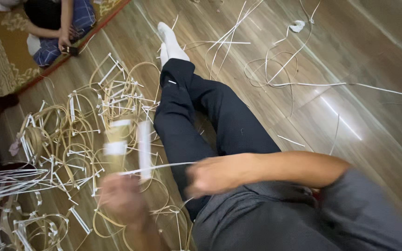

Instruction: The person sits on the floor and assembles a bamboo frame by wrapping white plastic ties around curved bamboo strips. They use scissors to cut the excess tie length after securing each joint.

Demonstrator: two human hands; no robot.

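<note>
Dark navy trousers (196, 121) are worn on both legs, with a small pale fleck seen near the cuff. White socks (170, 44) cover the feet. A grey short-sleeved top (303, 218) is worn, leaving the forearms bare. Both the left hand (122, 197) and the right hand (212, 176) are bare and blurred.

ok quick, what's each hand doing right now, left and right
Left hand: closed around a small bent-strip frame, blurred.
Right hand: closed, pinching a thin white strip that runs to the frame.
</note>
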